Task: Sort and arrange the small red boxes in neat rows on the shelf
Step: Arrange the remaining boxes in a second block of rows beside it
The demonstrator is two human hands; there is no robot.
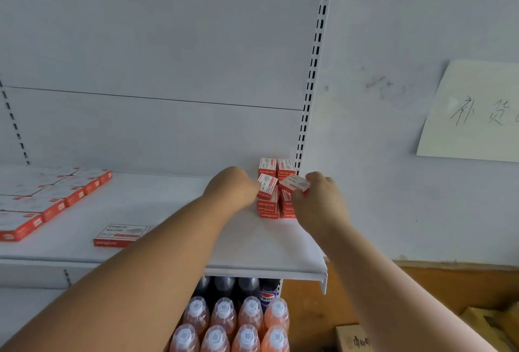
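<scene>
At the smooth white shelf's (pixel 174 211) back right corner, my left hand (pixel 233 187) pinches one small rectangular cardboard red box (pixel 267 186); my right hand (pixel 320 197) grips another, tilted (pixel 295 183), above the stacked rows (pixel 276 208).

Soft, even, cool light on the white metal shelf (pixel 168 211), faint shadows beneath the forearms, no glare, wide-angle bending of the slotted upright right of the shelf, print on the small red boxes (pixel 276 183) blurred

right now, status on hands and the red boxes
Left hand grips one small red box; right hand grips another. Stack at shelf corner. Nothing blocking.
</scene>
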